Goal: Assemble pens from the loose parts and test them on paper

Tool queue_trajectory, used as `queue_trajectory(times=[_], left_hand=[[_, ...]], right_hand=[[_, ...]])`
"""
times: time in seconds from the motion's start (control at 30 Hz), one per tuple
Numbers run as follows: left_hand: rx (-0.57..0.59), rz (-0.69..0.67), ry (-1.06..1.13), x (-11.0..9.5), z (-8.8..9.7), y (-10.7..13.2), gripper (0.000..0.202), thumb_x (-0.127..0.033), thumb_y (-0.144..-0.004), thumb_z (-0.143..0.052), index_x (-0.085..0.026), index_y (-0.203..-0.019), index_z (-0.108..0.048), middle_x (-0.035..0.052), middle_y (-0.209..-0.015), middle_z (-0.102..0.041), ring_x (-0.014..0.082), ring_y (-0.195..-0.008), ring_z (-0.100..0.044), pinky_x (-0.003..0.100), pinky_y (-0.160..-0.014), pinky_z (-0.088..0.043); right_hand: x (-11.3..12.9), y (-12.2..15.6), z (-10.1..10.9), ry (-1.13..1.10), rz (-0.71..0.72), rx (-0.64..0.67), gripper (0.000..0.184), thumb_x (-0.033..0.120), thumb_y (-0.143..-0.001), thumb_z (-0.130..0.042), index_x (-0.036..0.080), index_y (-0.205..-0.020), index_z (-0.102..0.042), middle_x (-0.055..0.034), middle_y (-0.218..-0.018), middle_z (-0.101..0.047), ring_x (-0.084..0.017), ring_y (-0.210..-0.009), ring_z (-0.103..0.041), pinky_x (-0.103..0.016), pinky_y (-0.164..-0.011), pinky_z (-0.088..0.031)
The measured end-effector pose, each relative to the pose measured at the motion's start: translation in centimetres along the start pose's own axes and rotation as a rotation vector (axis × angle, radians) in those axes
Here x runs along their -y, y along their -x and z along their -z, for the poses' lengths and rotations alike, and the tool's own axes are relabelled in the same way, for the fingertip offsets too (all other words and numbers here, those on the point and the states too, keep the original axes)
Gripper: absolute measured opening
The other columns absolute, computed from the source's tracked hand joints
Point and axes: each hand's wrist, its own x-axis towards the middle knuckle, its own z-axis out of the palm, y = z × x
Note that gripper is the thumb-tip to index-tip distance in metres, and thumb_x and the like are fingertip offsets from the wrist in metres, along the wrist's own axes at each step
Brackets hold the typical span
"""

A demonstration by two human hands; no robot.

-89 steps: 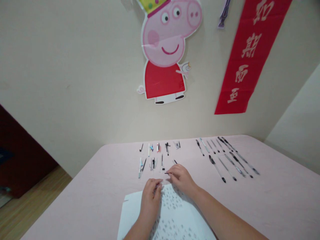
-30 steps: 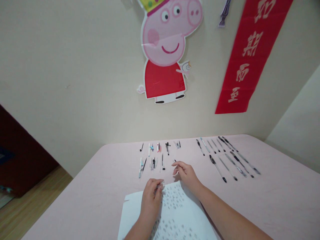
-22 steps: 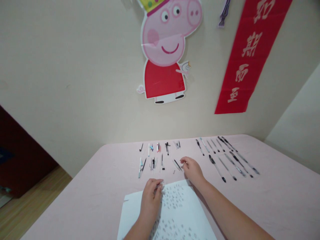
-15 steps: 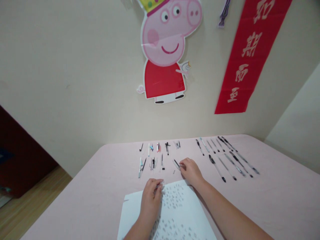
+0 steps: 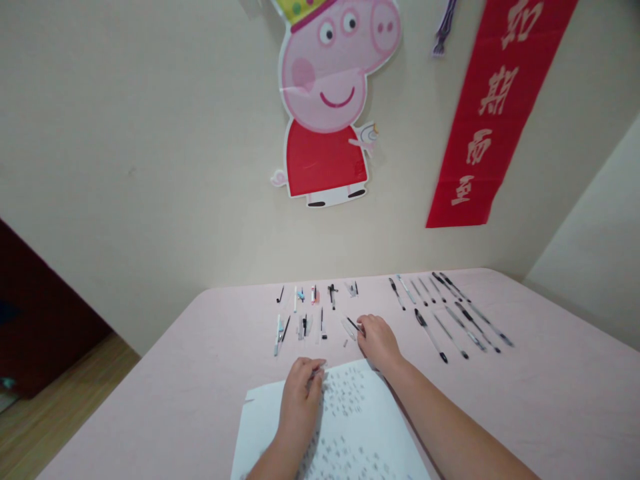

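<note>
At far left, a dark brown panel (image 5: 50,320) above wood-patterned floor (image 5: 75,400), then the pale pink tabletop (image 5: 175,400). Along its back, two rows of small pen parts (image 5: 305,325), starting with a short black piece (image 5: 281,294) behind a white-and-blue barrel (image 5: 277,335). Near the person, over the sheet of handwriting (image 5: 353,420), the left hand (image 5: 303,390): fingers curled together, thumb brought up near the forefinger, pinching a small clear piece (image 5: 321,365), mostly hidden. Resting on the paper or just above: impossible to tell. Beyond, on the wall (image 5: 175,167), a pig cutout (image 5: 326,160) in a red dress. Next along the table, a tiny grey piece (image 5: 345,343) and a clear slim tube (image 5: 347,328), lying just left of a thin black rod (image 5: 353,324). On the near end of that rod, the right hand (image 5: 377,340): thumb and fingertips pressed together, remaining fingers folded in, palm down, forearm reaching in from lower right. Lifted or lying flat: hard to tell. Farther right, apart from both hands, two slanting rows of slim pens (image 5: 431,335), mostly black and clear. Above these, a purple tassel (image 5: 443,30), then a red banner (image 5: 505,120) with pale characters.
</note>
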Motion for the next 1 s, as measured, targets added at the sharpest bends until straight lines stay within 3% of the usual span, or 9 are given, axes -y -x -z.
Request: queue_trajectory(times=[0.27, 0.4, 0.57, 0.67, 0.73, 0.83, 1.0], left_hand=[[-0.022, -0.008, 0.005, 0.0, 0.1, -0.1, 0.021, -0.022, -0.079, -0.051, -0.020, -0.088, -0.070, 0.0062, -0.081, -0.064, 0.0219, -0.080, -0.062, 0.036, -0.072, -0.050], [-0.053, -0.003, -0.016, 0.1, 0.3, -0.2, 0.021, -0.023, -0.079, -0.052, -0.020, -0.087, -0.071, 0.0063, -0.081, -0.063, 0.0225, -0.080, -0.061, 0.036, -0.070, -0.050], [-0.114, -0.011, -0.076, 0.5, 0.7, -0.5, 0.021, -0.025, -0.079, -0.051, -0.020, -0.086, -0.071, 0.0064, -0.082, -0.063, 0.0235, -0.083, -0.061, 0.038, -0.074, -0.050], [-0.116, -0.005, -0.069, 0.8, 1.0, -0.7, 0.021, -0.025, -0.079, -0.052, -0.020, -0.086, -0.071, 0.0064, -0.082, -0.064, 0.0233, -0.083, -0.061, 0.038, -0.075, -0.050], [-0.113, -0.004, -0.050, 0.9, 1.1, -0.9, 0.021, -0.025, -0.078, -0.052, -0.020, -0.086, -0.071, 0.0065, -0.082, -0.064, 0.0232, -0.082, -0.061, 0.038, -0.074, -0.050], [-0.128, -0.009, -0.044, 1.0, 1.1, -1.0, 0.021, -0.025, -0.077, -0.053, -0.020, -0.085, -0.071, 0.0064, -0.081, -0.064, 0.0233, -0.082, -0.061, 0.038, -0.074, -0.050], [-0.125, -0.001, -0.026, 1.2, 1.0, -0.9, 0.020, -0.025, -0.077, -0.053, -0.021, -0.085, -0.071, 0.0063, -0.082, -0.065, 0.0235, -0.083, -0.062, 0.039, -0.075, -0.050]], right_hand=[[0.0, 0.1, 0.8, 0.210, -0.038, 0.040, 0.019, 0.006, -0.077, -0.049, 0.012, -0.084, -0.065, -0.0124, -0.083, -0.066, -0.023, -0.082, -0.057, -0.031, -0.071, -0.035], [-0.2, 0.2, 1.0, 0.164, -0.054, 0.036, 0.019, 0.006, -0.075, -0.050, 0.013, -0.082, -0.066, -0.0123, -0.083, -0.067, -0.023, -0.082, -0.057, -0.030, -0.072, -0.036], [0.1, 0.1, 1.0, -0.180, 0.047, -0.048, 0.036, 0.006, -0.074, -0.048, 0.016, -0.105, -0.063, -0.0067, -0.087, -0.066, -0.019, -0.084, -0.056, -0.028, -0.077, -0.039], [0.5, 0.2, 0.3, -0.456, 0.134, -0.064, 0.031, 0.008, -0.071, -0.046, 0.017, -0.092, -0.068, -0.0043, -0.080, -0.064, -0.018, -0.080, -0.056, -0.030, -0.076, -0.041], [0.8, 0.2, -0.2, -0.695, 0.095, -0.023, 0.026, 0.013, -0.073, -0.046, 0.017, -0.082, -0.069, -0.0032, -0.074, -0.062, -0.016, -0.072, -0.056, -0.030, -0.069, -0.043], [1.4, 0.4, -0.3, -1.051, -0.037, 0.084, 0.025, 0.026, -0.078, -0.049, 0.016, -0.086, -0.070, -0.0040, -0.074, -0.065, -0.015, -0.068, -0.058, -0.029, -0.063, -0.045], [2.5, 0.7, 0.9, -1.309, -0.087, 0.075, 0.029, 0.040, -0.070, -0.068, 0.018, -0.089, -0.067, -0.0045, -0.079, -0.068, -0.017, -0.073, -0.060, -0.032, -0.067, -0.048]])
